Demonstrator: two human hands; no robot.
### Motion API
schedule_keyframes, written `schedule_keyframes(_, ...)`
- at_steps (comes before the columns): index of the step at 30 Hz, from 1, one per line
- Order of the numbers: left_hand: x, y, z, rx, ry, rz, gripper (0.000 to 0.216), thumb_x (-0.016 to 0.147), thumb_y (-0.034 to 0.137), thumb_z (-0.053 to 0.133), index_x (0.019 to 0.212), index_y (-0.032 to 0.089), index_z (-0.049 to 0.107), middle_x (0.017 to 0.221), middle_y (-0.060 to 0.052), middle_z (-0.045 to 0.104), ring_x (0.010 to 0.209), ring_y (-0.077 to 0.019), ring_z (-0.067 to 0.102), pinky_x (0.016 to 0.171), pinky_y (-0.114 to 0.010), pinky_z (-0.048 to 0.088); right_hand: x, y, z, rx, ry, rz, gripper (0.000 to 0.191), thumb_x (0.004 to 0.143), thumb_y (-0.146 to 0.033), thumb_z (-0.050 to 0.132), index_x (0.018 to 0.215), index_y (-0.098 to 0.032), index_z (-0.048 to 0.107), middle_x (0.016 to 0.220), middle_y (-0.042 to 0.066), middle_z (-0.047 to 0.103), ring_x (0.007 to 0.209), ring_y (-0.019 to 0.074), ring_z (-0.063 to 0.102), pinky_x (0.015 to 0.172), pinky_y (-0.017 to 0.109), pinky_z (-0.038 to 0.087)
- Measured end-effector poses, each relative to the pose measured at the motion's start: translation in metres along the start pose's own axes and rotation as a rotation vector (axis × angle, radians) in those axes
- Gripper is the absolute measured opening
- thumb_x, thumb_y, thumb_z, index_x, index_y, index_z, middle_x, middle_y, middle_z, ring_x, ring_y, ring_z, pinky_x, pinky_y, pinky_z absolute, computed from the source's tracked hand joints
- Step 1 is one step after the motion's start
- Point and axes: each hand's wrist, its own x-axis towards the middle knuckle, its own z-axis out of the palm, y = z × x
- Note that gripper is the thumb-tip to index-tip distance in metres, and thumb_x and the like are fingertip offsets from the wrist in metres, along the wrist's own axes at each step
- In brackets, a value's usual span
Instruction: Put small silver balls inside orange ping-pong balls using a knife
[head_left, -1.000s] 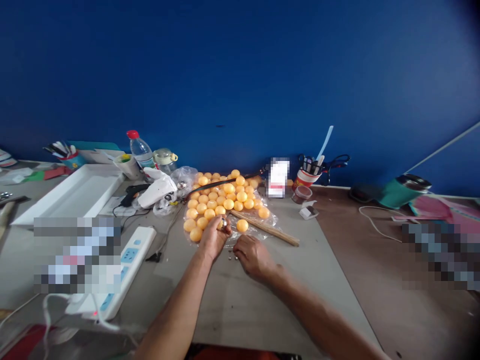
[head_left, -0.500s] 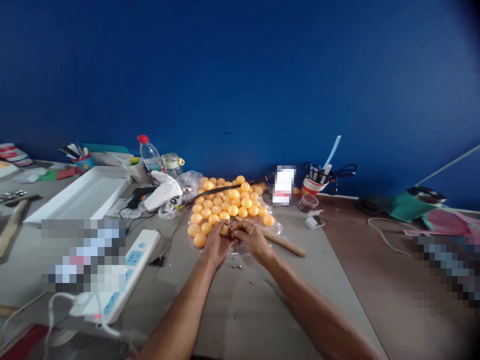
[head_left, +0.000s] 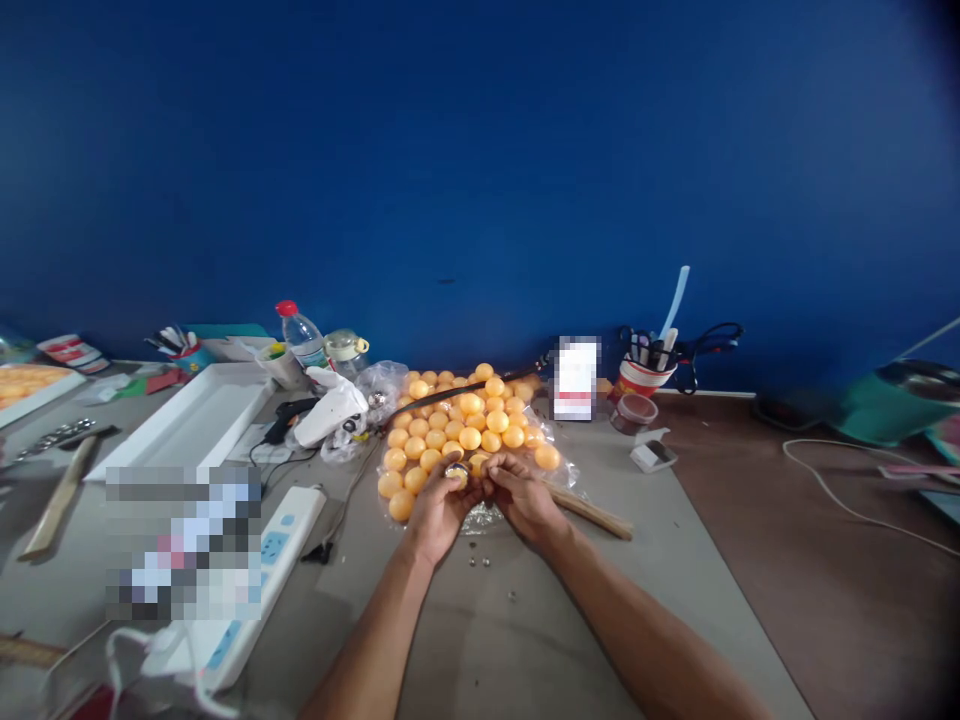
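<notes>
A heap of several orange ping-pong balls (head_left: 465,415) lies on clear plastic on the grey table (head_left: 480,620). At its near edge my left hand (head_left: 436,505) is closed around one orange ball (head_left: 455,473) with something shiny on its top. My right hand (head_left: 523,496) meets it from the right, fingertips pinched at that ball. A few tiny metal balls (head_left: 480,563) lie on the table just below my hands. Behind my right hand lie thin wooden sticks (head_left: 596,512).
A white power strip (head_left: 247,580) and cables lie at the left, with a white tray (head_left: 187,418), a glue gun (head_left: 330,412) and a water bottle (head_left: 300,335) behind. A cup of pens and scissors (head_left: 645,365) stands at the back right. A hammer (head_left: 64,490) rests far left.
A second ago my right hand lay on the table by the tiny metal balls; it rose to my left hand and now pinches at the held ball. The view has shifted.
</notes>
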Motion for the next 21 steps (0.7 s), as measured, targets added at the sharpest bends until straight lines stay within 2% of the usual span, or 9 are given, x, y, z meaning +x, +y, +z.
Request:
schedule_keyframes(4,-0.002,0.0,0.004,0.078,-0.02,0.046,0.047,0.061,0.008,0.073,0.104,0.02,0.06,0.083,-0.001,0.066,0.075,-0.0146,0.062,0.072,-0.028,0.051,0.0,0.001,0.0,0.042,-0.021,0.016,0.028,0.063,-0.037,0.081,0.071,-0.02,0.06,0.065,-0.001,0.058,0.059,0.0126,0.048,0.059,0.027,0.041)
schedule_keyframes(10,-0.004,-0.004,0.008,0.161,-0.019,0.1,0.047,0.06,0.01,0.078,0.102,0.021,0.06,0.084,0.0,0.065,0.074,-0.0139,0.061,0.071,-0.027,0.049,0.002,0.005,-0.004,0.074,-0.055,0.023,0.025,0.066,-0.034,0.079,0.073,-0.019,0.061,0.066,-0.001,0.058,0.06,0.0123,0.05,0.062,0.027,0.041)
schedule_keyframes(15,-0.004,-0.011,0.004,0.383,0.124,0.209,0.038,0.065,0.016,0.08,0.099,0.022,0.062,0.087,0.0,0.066,0.075,-0.0145,0.06,0.07,-0.025,0.047,0.002,0.003,-0.002,0.085,-0.043,0.054,0.027,0.063,-0.036,0.081,0.072,-0.019,0.062,0.065,-0.002,0.057,0.058,0.0124,0.049,0.06,0.027,0.042)
schedule_keyframes(21,-0.001,-0.013,0.002,0.484,0.204,0.297,0.038,0.06,0.006,0.081,0.092,0.02,0.067,0.092,-0.003,0.067,0.084,-0.0166,0.06,0.077,-0.023,0.046,0.002,0.003,-0.002,0.052,-0.004,0.038,0.03,0.06,-0.037,0.083,0.071,-0.019,0.062,0.067,-0.001,0.058,0.061,0.013,0.049,0.059,0.026,0.041)
